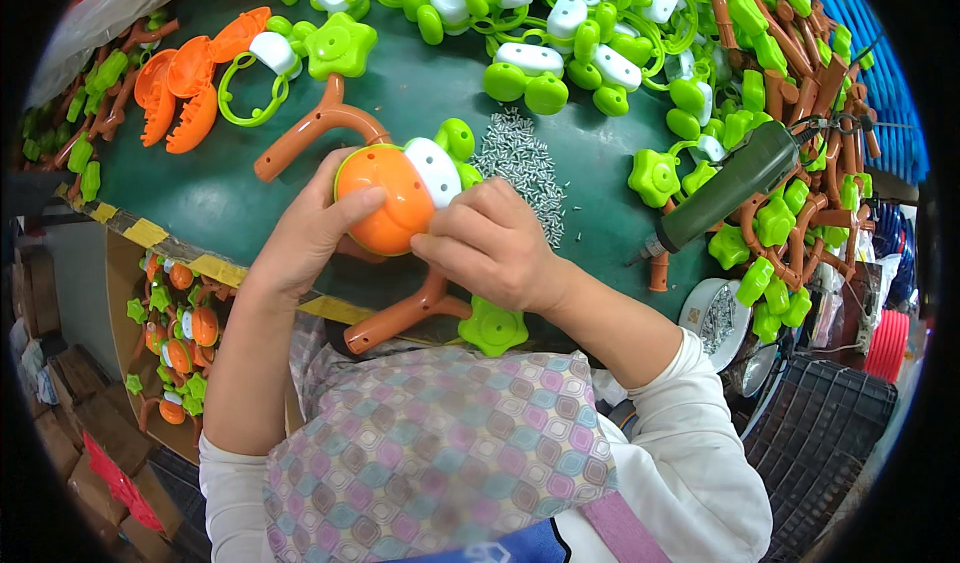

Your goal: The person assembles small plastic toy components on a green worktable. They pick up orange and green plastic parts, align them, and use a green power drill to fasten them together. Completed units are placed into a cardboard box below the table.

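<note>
My left hand (320, 218) is closed round a plastic beetle toy (385, 198), its thumb pressed on the orange shell. The toy has a white face part and green knobs, and stands just above the bench's near edge. My right hand (495, 243) is closed too, its fingertips against the toy's lower right side; its palm is hidden. A brown branch piece (400, 318) with a green star flower (493, 325) lies below the hands. Behind the toy lies another brown branch (325, 123), topped by a green star (340, 46).
Loose screws (522, 168) are heaped right of the toy. A dark green electric screwdriver (725, 188) points toward them. Orange shells (190, 68) lie far left, green and white parts (565, 33) at the back. A box of beetle toys (180, 333) stands lower left, a screw dish (715, 318) at right.
</note>
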### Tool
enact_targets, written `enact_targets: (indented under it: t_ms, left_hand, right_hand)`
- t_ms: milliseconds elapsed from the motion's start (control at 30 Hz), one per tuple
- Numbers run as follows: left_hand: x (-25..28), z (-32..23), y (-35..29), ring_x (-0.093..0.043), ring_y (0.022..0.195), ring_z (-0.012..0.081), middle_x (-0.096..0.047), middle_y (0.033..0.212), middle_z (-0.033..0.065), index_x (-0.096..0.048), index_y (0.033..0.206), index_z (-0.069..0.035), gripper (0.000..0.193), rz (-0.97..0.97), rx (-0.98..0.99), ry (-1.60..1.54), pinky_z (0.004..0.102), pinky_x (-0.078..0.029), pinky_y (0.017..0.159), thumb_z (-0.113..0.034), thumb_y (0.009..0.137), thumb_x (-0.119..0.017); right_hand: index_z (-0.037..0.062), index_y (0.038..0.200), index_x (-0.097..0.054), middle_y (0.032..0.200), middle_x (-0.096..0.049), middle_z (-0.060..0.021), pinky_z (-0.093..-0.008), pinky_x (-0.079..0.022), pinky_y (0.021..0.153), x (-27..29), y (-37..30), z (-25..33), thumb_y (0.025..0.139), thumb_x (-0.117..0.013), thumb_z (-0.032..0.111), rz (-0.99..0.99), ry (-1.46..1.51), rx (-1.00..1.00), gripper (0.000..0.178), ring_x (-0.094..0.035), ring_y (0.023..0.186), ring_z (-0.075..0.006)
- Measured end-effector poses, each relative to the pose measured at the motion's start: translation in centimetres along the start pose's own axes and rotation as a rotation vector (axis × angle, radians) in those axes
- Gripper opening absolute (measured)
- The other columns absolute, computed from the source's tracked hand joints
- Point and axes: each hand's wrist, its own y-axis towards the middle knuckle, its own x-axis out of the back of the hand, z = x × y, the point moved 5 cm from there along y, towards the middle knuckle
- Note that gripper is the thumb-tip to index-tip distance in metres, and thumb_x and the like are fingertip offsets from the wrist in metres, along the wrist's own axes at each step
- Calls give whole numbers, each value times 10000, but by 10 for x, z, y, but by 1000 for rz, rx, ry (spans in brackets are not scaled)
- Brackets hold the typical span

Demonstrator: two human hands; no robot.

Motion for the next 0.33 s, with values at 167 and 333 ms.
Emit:
enact_targets:
  t_ms: [167, 333]
  left_hand:
    - [4, 3, 3, -588, 1127, 149, -596, 1235, 67, -472, 1386, -43, 611, 23, -27, 7, 311, -496, 968, -372, 928, -708]
    - [4, 3, 4, -577, 1143, 157, -591, 1245, 64, -467, 1399, -44, 655, 36, -37, 6, 317, -472, 1003, -402, 915, -725]
  right_hand:
    - [21, 926, -683, 902, -584, -50, -352, -462, 674, -5, -3, 1, 717, -638, 177, -48, -73, 57, 264, -586, 825, -220]
    - [16, 985, -680, 917, -598, -58, -388, -483, 673, -11, 1, -4, 684, -708, 146, -54, -16, -22, 329, -582, 821, -228]
